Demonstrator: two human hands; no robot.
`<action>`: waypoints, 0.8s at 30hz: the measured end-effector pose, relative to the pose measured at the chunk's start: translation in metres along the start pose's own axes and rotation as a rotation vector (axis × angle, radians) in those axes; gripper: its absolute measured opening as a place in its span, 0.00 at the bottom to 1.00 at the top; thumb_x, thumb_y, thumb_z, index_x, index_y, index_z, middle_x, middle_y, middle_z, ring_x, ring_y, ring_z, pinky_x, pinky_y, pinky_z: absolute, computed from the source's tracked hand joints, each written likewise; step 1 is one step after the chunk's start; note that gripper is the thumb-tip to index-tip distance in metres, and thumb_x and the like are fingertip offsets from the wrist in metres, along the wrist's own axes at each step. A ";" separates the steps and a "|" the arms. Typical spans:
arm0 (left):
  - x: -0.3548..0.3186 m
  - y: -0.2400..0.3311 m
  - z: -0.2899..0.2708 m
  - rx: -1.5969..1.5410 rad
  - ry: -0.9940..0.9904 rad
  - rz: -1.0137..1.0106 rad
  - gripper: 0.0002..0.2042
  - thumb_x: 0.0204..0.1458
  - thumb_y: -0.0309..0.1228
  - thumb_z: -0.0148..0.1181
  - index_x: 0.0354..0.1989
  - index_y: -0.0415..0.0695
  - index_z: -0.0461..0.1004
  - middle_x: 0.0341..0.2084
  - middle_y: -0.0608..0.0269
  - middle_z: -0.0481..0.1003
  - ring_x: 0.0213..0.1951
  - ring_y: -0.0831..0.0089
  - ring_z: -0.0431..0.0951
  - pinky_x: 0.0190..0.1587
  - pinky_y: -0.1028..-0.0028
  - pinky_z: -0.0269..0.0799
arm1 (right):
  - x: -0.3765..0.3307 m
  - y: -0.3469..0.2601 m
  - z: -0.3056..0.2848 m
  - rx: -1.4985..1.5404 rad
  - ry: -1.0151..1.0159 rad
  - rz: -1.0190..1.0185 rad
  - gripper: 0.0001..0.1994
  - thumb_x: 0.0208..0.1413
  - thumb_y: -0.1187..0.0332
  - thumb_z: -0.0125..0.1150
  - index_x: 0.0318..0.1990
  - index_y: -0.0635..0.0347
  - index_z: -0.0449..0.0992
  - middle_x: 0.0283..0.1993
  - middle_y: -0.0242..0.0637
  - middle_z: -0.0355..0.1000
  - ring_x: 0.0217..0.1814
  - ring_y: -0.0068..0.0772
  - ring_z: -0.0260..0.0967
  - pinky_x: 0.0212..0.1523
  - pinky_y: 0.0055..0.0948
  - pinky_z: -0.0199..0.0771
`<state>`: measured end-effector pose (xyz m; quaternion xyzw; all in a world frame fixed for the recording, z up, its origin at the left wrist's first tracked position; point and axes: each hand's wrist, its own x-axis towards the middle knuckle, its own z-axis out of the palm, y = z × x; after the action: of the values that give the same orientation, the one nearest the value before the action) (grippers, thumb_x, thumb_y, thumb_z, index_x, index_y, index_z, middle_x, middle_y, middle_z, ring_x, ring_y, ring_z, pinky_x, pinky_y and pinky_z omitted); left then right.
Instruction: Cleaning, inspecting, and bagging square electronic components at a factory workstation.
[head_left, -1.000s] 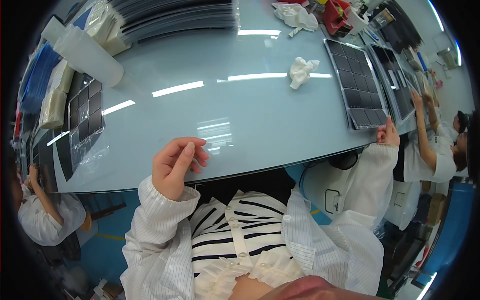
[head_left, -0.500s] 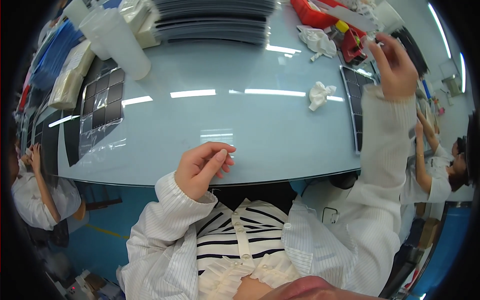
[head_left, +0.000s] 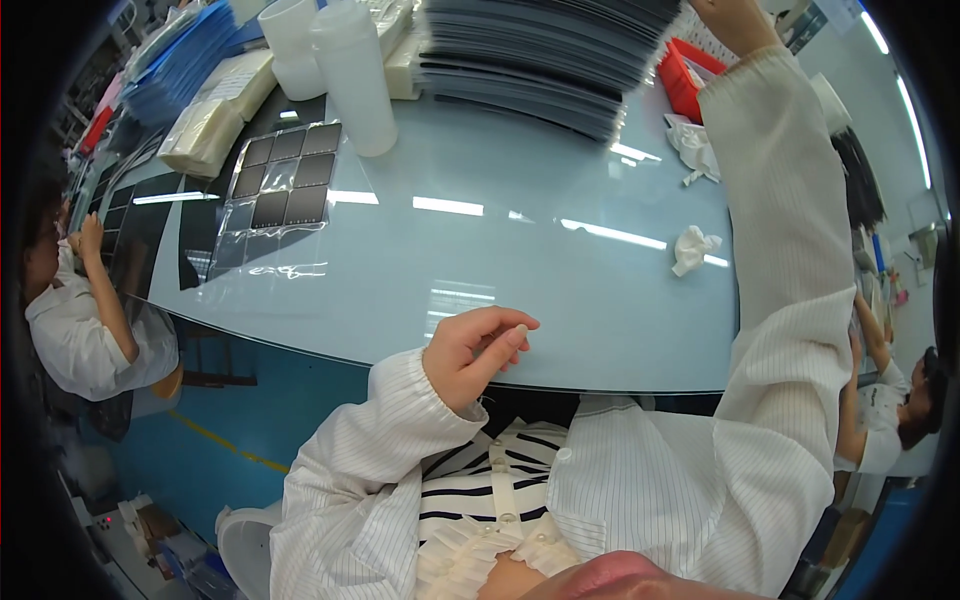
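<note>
The stack of dark sheets (head_left: 545,75) lies across the table (head_left: 590,285) from us, probably kept there to leave working room in front. We stretch our right hand (head_left: 736,22) toward the stack's right corner; its fingers run out of view, so we cannot tell whether they pinch or touch anything. Our left hand (head_left: 468,358), nearer us than the stack, curls loosely around nothing visible, seemingly at rest. Left of the stack stands a white bottle (head_left: 355,85), likely for easy reach.

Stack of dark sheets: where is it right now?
In the head view, the stack is at the top, right of centre, between the pale packs on its left and the red bin on its right, near the right hand.
</note>
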<state>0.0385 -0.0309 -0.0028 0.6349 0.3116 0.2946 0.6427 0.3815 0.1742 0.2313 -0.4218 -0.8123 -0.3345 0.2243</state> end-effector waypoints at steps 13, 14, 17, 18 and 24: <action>0.002 0.005 0.005 0.044 -0.022 0.016 0.13 0.59 0.31 0.49 0.44 0.35 0.74 0.28 0.58 0.76 0.29 0.75 0.74 0.34 0.76 0.72 | -0.031 -0.060 -0.035 -0.435 0.331 -0.017 0.04 0.45 0.70 0.62 0.28 0.56 0.74 0.25 0.36 0.72 0.30 0.41 0.72 0.33 0.36 0.71; 0.002 0.004 0.005 0.053 -0.015 0.014 0.13 0.59 0.31 0.49 0.44 0.35 0.74 0.28 0.59 0.76 0.28 0.75 0.74 0.34 0.76 0.72 | -0.029 -0.061 -0.036 -0.397 0.317 0.055 0.04 0.45 0.70 0.63 0.27 0.56 0.74 0.25 0.36 0.71 0.30 0.41 0.72 0.32 0.36 0.70; 0.000 0.003 0.007 0.068 0.003 0.011 0.12 0.59 0.31 0.49 0.44 0.35 0.74 0.27 0.60 0.75 0.28 0.76 0.73 0.33 0.76 0.71 | -0.024 -0.062 -0.046 -0.281 0.256 0.172 0.05 0.45 0.70 0.63 0.24 0.57 0.73 0.24 0.38 0.70 0.30 0.43 0.72 0.30 0.36 0.70; 0.000 0.003 0.008 0.084 0.007 0.013 0.12 0.59 0.31 0.49 0.44 0.35 0.74 0.27 0.60 0.75 0.27 0.76 0.73 0.33 0.76 0.71 | -0.023 -0.063 -0.049 -0.242 0.230 0.141 0.04 0.45 0.71 0.63 0.25 0.57 0.73 0.25 0.38 0.71 0.30 0.44 0.72 0.30 0.36 0.70; -0.003 0.001 0.007 0.037 0.010 0.036 0.13 0.61 0.31 0.47 0.45 0.36 0.74 0.29 0.61 0.75 0.30 0.77 0.72 0.34 0.77 0.70 | -0.035 -0.092 -0.089 -0.178 0.340 0.055 0.05 0.44 0.73 0.65 0.30 0.59 0.78 0.28 0.42 0.73 0.29 0.44 0.73 0.28 0.33 0.70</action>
<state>0.0418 -0.0372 -0.0019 0.6505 0.3088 0.3034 0.6241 0.3308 0.0510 0.2361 -0.3993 -0.7181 -0.4654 0.3291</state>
